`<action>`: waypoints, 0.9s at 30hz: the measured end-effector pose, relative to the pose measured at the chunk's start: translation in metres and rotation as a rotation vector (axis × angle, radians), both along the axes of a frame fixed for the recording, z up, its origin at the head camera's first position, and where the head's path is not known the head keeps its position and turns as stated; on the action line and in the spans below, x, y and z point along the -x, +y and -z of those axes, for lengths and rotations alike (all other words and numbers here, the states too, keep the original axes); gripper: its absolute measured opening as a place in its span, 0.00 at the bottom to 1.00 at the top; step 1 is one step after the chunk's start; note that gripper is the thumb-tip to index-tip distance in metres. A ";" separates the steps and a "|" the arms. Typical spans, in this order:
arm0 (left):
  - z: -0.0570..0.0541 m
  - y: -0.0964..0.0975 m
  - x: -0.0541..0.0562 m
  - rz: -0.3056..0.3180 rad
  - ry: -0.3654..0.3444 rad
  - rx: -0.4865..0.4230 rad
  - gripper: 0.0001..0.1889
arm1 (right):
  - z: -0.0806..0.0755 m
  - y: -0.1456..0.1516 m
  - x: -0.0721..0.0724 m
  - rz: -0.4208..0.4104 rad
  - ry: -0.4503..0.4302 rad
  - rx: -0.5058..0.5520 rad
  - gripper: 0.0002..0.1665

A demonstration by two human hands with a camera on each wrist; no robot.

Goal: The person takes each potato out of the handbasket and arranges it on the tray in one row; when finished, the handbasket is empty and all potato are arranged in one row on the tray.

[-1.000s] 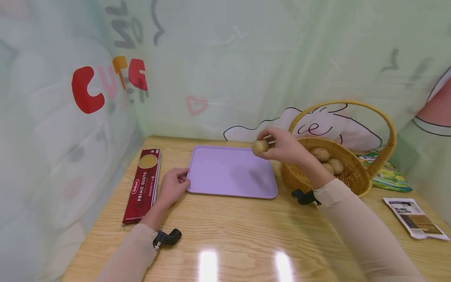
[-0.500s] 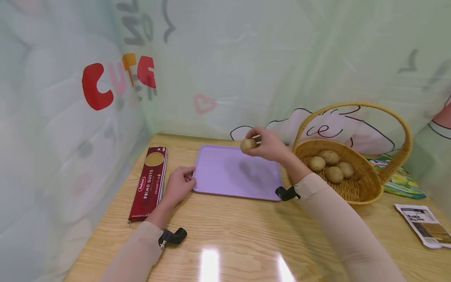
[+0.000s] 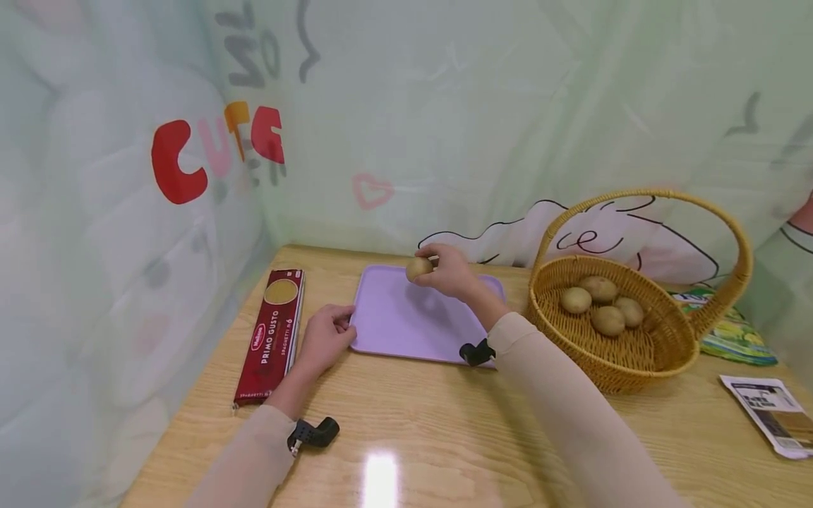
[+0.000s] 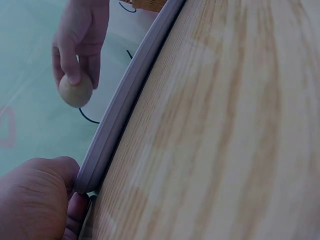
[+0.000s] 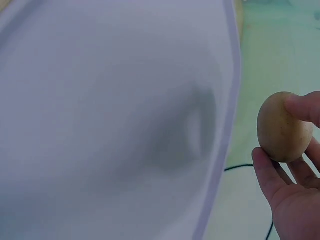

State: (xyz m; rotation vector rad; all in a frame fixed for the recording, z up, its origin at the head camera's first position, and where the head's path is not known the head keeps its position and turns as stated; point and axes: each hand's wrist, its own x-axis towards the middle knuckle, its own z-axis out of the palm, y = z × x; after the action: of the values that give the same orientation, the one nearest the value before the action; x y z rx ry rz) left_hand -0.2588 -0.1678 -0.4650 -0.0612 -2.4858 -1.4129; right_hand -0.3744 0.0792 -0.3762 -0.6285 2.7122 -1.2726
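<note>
A potato [image 3: 418,269] is pinched between the thumb and fingers of my right hand [image 3: 448,271], held in the air above the lilac tray [image 3: 394,328]. The right wrist view shows this potato [image 5: 283,127] from the side, apart from the tray's surface, with the hand's shadow below. At the tray's left edge, my left hand [image 3: 325,339] grips the rim. In the left wrist view the thumb lies against the tray's corner [image 4: 92,172], with fingertips under it. To the right, a wicker basket [image 3: 559,339] holds several more potatoes [image 3: 608,321].
Left of the tray lies a red spaghetti packet [image 3: 269,339]. Behind the basket, whose tall handle [image 3: 660,194] arches up, is a green and yellow bag [image 3: 737,335]. A white and brown packet [image 3: 775,413] lies at the right. A printed curtain [image 3: 394,127] borders the table's back.
My right hand has carried the potato leftward from near the basket to over the tray. My left hand has stayed at the tray's edge. The head view has shifted slightly.
</note>
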 end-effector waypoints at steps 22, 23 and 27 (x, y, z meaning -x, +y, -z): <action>0.003 -0.001 0.002 0.007 0.025 -0.029 0.22 | 0.029 -0.078 0.015 -0.001 0.052 -0.071 0.31; 0.002 -0.001 0.002 0.005 0.021 -0.034 0.22 | 0.029 -0.079 0.015 -0.003 0.054 -0.074 0.31; 0.002 -0.001 0.002 0.009 0.018 -0.036 0.22 | 0.031 -0.083 0.018 -0.013 0.060 -0.115 0.31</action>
State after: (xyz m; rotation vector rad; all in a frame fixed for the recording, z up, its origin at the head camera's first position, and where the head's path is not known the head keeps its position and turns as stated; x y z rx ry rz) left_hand -0.2605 -0.1685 -0.4670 -0.0776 -2.4480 -1.4533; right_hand -0.3926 -0.0043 -0.4073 -0.6811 2.8005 -1.1028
